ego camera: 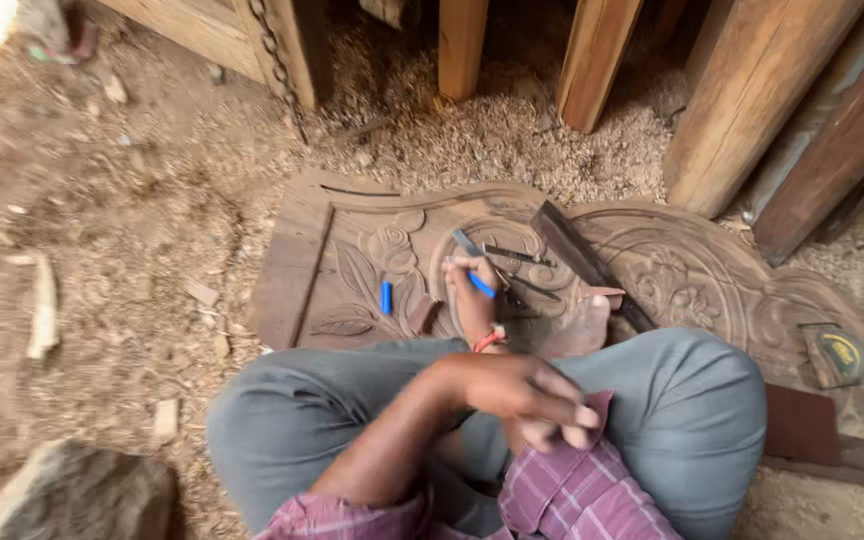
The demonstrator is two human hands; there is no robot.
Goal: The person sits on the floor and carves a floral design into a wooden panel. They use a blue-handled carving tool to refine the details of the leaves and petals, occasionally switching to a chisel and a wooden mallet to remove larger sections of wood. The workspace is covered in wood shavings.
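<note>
Floor (132,200): bare earth strewn with sawdust and wood chips, shavings heaped thickest below the leaning timber posts (742,110) along the far side; a chain (277,55) hung against one plank

Carved wooden panel (352,270): lay flat on the floor ahead of the seated person, dark wood, arched upper edge, relief of flowers and leaves

Person: sat cross-legged in grey trousers, one bare foot resting on the panel

Stone (77,495): grey, at the near left corner

Right hand (537,395): lay over the lap against the checked shirt, fingers loosely bent and close together, gripping nothing that showed

Left hand (470,290): reached forward onto the panel, orange band at the wrist, fingers pinched shut around a blue pen (479,283), tip down on the carving

Metal tools (517,260): thin, dark, lay on the panel just beyond the left hand

Tape measure (837,355): on the panel's right end

Blue cap (386,297): lay on the panel, left of the hand
</note>
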